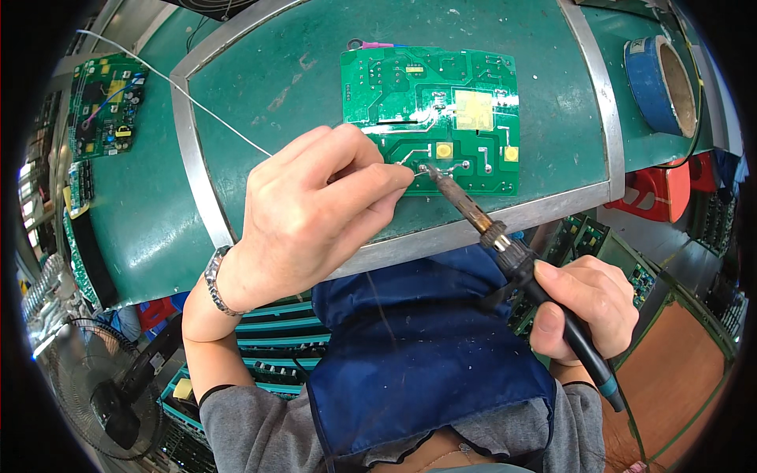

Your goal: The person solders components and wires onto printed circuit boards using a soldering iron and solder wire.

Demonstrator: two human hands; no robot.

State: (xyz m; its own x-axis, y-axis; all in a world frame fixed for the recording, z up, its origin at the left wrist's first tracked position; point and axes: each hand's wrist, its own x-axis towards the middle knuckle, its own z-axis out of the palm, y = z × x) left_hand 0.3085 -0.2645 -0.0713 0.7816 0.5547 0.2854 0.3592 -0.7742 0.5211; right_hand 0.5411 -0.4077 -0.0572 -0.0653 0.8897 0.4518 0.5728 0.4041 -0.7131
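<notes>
A green circuit board (434, 67) lies solder side up on the green bench, near its front edge. My left hand (303, 213) is closed in a pinch on a thin solder wire (192, 96), which comes in from the upper left and pokes out past the fingertips at the board's lower part. In my right hand (587, 307) is a black-handled soldering iron (516, 264), slanting up and left. Its tip meets the board by a solder joint close to the wire's end; exact contact is too small to tell. A pink-sleeved ring terminal (371, 45) sticks out at the board's far edge.
Metal strips frame the green bench (276, 79). Another circuit board (106, 102) lies at the far left, and a blue tape roll (658, 85) stands at the right. Below are a fan (110, 394), racked boards (276, 327) and a red plastic stool (654, 193).
</notes>
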